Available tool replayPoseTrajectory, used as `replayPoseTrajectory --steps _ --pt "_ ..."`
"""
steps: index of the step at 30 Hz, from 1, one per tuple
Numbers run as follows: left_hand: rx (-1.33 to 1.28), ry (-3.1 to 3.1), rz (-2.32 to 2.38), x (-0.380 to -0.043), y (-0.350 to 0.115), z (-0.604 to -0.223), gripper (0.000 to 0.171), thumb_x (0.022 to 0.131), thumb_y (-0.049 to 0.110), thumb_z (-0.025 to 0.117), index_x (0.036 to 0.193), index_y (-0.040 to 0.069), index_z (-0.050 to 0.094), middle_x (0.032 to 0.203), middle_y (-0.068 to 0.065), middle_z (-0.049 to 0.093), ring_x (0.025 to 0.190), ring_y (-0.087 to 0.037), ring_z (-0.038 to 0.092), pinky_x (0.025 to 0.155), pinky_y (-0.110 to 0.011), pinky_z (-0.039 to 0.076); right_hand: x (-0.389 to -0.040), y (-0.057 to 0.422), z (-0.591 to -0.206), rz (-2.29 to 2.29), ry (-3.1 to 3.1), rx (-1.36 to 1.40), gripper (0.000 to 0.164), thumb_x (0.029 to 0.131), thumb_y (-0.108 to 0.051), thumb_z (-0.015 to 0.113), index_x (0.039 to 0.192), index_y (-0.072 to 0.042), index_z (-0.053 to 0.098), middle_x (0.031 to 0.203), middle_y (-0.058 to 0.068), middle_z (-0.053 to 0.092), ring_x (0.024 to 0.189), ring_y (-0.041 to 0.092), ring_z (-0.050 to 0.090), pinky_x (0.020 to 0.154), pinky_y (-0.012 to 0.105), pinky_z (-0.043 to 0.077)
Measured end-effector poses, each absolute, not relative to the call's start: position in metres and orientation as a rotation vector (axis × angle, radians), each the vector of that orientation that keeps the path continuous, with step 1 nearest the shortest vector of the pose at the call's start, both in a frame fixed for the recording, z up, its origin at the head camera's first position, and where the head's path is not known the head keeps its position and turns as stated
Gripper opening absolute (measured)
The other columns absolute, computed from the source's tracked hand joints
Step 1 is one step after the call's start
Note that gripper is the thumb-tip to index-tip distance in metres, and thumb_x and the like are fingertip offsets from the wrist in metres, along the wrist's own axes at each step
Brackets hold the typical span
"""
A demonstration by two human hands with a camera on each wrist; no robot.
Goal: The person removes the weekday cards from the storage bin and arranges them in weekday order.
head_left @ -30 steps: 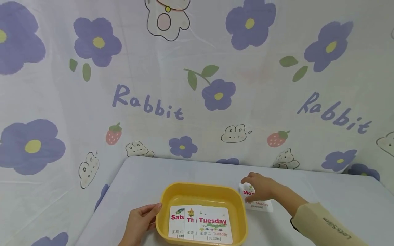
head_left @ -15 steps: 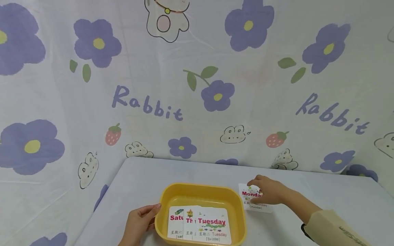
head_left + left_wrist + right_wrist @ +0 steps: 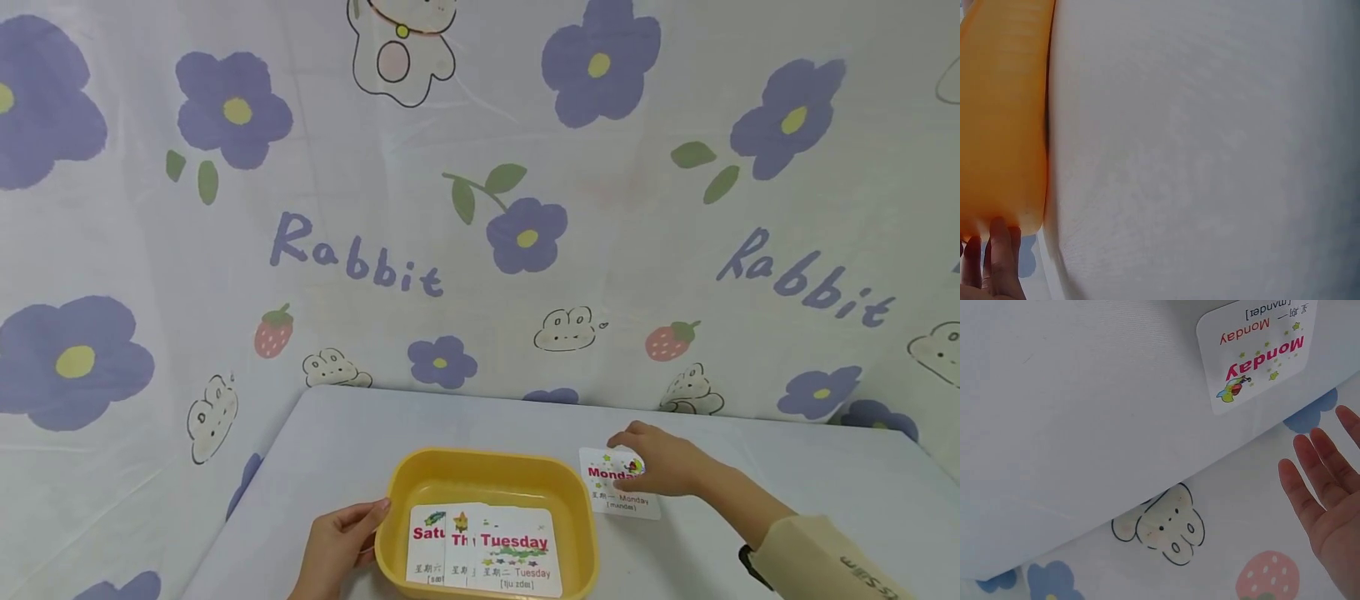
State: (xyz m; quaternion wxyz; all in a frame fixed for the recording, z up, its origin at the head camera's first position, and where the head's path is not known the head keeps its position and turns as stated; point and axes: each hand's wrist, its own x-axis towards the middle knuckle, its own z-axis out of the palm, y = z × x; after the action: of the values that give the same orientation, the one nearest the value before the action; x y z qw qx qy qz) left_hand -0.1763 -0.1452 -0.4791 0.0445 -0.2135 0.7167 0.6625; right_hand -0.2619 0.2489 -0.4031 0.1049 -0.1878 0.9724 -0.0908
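Note:
A yellow plastic tray stands on the table, with several day cards inside. The Tuesday card lies on top of them, overlapping the Saturday card and others mostly covered. My left hand grips the tray's left end; in the left wrist view its fingers press the outer wall. To the right of the tray the Monday card lies face up on the table. My right hand hovers above that card, fingers loosely bent and apart from it, as the right wrist view of the card confirms.
A white-covered table carries everything and extends to the right. Behind its far edge hangs a cloth backdrop printed with flowers, rabbits and strawberries.
My right hand has drawn back to the right, uncovering more of the Monday card, which stays on the table. The left hand keeps its place on the tray.

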Motion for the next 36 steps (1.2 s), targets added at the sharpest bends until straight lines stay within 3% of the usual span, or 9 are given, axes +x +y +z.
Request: replayPoseTrajectory --steps 7,12,20,29,36 --pt "-0.663 2.179 2.027 -0.175 -0.147 -0.481 0.062 0.073 0.048 0.073 0.109 -0.002 0.066 0.086 -0.007 0.071 0.069 -0.013 0.067 0.057 -0.024 0.055 -0.257 0.228 -0.399 -0.286 2.971 -0.58 0.047 0.075 -0.034 0.075 0.113 -0.011 0.061 0.113 0.01 0.054 0.086 0.02 0.055 0.069 0.039 0.056" --pt "-0.675 2.174 2.021 -0.175 -0.147 -0.481 0.061 0.073 0.048 0.073 0.108 -0.001 0.066 0.086 -0.006 0.071 0.068 -0.013 0.067 0.057 -0.024 0.055 -0.25 0.206 -0.394 -0.318 3.059 -0.641 0.043 0.077 -0.035 0.073 0.111 -0.01 0.062 0.113 0.012 0.054 0.089 0.023 0.056 0.068 0.04 0.056" --pt "-0.666 2.166 2.02 -0.175 -0.147 -0.478 0.061 0.074 0.047 0.072 0.11 -0.001 0.065 0.091 -0.007 0.071 0.072 -0.014 0.067 0.061 -0.026 0.056 -0.24 0.172 -0.387 -0.417 3.043 -0.779 0.036 0.08 -0.035 0.07 0.107 -0.014 0.063 0.107 0.003 0.056 0.088 0.017 0.055 0.066 0.034 0.054" --pt "-0.614 2.22 1.999 -0.178 -0.146 -0.48 0.058 0.077 0.047 0.07 0.11 -0.001 0.065 0.092 -0.008 0.07 0.072 -0.014 0.067 0.061 -0.027 0.057 -0.233 0.148 -0.392 -0.473 2.927 -0.695 0.035 0.079 -0.033 0.072 0.108 -0.015 0.063 0.097 -0.002 0.056 0.077 0.012 0.051 0.07 0.032 0.054" --pt "-0.624 2.221 1.994 -0.177 -0.146 -0.478 0.06 0.076 0.048 0.07 0.11 -0.001 0.064 0.093 -0.009 0.07 0.072 -0.014 0.067 0.062 -0.027 0.057 -0.224 0.137 -0.402 -0.436 2.781 -0.669 0.045 0.074 -0.038 0.075 0.11 -0.014 0.062 0.105 0.003 0.057 0.076 0.015 0.05 0.07 0.036 0.053"
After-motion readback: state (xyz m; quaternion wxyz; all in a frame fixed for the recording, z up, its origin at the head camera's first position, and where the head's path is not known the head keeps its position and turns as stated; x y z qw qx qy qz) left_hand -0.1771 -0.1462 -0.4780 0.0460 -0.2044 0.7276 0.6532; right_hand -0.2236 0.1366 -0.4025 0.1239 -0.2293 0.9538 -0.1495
